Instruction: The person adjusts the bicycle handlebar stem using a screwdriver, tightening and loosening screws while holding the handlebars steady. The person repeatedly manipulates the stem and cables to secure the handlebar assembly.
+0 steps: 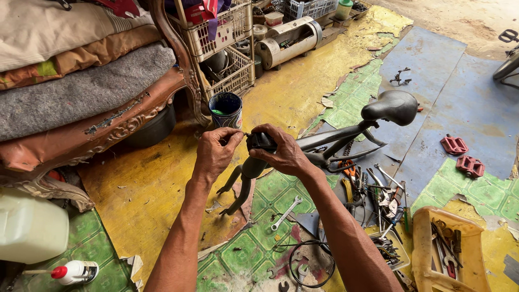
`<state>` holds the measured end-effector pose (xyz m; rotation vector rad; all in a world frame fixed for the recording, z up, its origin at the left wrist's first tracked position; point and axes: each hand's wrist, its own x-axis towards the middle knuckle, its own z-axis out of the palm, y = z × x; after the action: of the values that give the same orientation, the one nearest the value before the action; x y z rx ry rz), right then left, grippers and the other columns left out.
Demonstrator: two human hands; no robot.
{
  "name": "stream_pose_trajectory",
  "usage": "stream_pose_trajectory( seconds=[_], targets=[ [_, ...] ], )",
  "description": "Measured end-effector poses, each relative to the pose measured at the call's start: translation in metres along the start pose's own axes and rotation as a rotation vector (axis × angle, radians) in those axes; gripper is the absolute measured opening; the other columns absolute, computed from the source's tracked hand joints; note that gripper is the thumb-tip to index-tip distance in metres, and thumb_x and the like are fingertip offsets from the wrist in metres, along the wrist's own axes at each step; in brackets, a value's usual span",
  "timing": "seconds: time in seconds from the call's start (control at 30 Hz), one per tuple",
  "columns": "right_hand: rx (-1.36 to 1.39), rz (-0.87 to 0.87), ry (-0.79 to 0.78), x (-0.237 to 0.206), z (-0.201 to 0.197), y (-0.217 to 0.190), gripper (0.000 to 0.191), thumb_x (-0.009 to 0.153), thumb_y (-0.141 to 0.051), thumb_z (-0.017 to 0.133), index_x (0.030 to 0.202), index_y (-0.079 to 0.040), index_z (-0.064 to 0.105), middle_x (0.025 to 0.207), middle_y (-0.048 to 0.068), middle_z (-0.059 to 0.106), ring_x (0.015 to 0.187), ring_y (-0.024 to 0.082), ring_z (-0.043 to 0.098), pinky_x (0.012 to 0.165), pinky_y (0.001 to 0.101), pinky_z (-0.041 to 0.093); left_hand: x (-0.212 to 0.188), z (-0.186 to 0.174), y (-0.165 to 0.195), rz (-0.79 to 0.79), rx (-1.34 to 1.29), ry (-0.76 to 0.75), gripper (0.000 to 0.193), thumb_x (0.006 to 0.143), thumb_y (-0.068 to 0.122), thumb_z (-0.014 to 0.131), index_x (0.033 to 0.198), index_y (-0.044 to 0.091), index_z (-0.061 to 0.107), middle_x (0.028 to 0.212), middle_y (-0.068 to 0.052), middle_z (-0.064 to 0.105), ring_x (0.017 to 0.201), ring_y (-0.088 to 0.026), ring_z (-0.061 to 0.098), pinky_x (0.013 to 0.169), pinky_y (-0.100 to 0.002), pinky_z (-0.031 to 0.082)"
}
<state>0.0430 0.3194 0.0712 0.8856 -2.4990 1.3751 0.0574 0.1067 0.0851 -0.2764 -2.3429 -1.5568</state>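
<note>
Both hands on the head end of a black bicycle frame, held above the floor.

Right hand clamps the head tube; left hand pinches a small part against it. That part could slip, probably vanishing among the scattered tools; the cup nearby could tip.

The floor is covered in worn vinyl sheets: yellow at centre left, green tile pattern along the bottom, blue at upper right. A black bicycle frame lies at centre, with a dark paint pot just above it. A spanner and a cable loop lie lower centre. Loose tools spread right of centre, beside a yellow tray. Two red pedals sit at right, a white jerrycan at lower left.
</note>
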Motion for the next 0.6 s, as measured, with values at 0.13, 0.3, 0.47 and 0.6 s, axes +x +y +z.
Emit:
stream_pose_trajectory(
  seconds=[0.13,0.3,0.47,0.6],
  targets=[
    [-0.013,0.019,-0.008,0.001,0.0,0.0,0.055,0.087,-0.043,0.079,0.129,-0.012,0.062,0.115,0.011,0.07,0.109,0.027,0.069,0.095,0.0397,0.054,0.002,0.0,-0.004,-0.006,0.033,-0.011,0.018,0.091,0.019,0.075,0.1,0.005,0.081,0.083,-0.006,0.078,0.07,-0.012,0.07,0.061,-0.029,0.055],
    [-0.021,-0.01,0.009,0.0,0.0,-0.002,0.054,0.088,-0.043,0.079,0.129,-0.012,0.062,0.115,0.011,0.07,0.109,0.027,0.069,0.095,0.0406,0.054,0.006,-0.003,-0.004,0.108,0.138,-0.012,0.014,0.09,0.018,0.078,0.098,0.007,0.082,0.087,-0.007,0.076,0.073,-0.017,0.073,0.063,-0.032,0.056],
    [-0.018,0.028,-0.014,0.001,0.002,-0.003,0.053,0.088,-0.043,0.078,0.129,-0.014,0.062,0.116,0.01,0.07,0.108,0.027,0.069,0.094,0.0403,0.055,0.012,-0.008,-0.001,0.19,0.244,-0.046,0.016,0.087,0.02,0.08,0.097,0.009,0.082,0.086,-0.006,0.075,0.073,-0.02,0.073,0.065,-0.035,0.057],
    [-0.007,0.01,-0.011,0.003,0.004,-0.004,0.053,0.087,-0.042,0.079,0.129,-0.015,0.062,0.117,0.01,0.07,0.109,0.027,0.069,0.095,0.0399,0.055,0.019,-0.011,-0.003,0.107,0.228,-0.072,0.017,0.087,0.021,0.08,0.098,0.007,0.081,0.086,-0.009,0.075,0.076,-0.023,0.073,0.068,-0.037,0.057]
  ],
)
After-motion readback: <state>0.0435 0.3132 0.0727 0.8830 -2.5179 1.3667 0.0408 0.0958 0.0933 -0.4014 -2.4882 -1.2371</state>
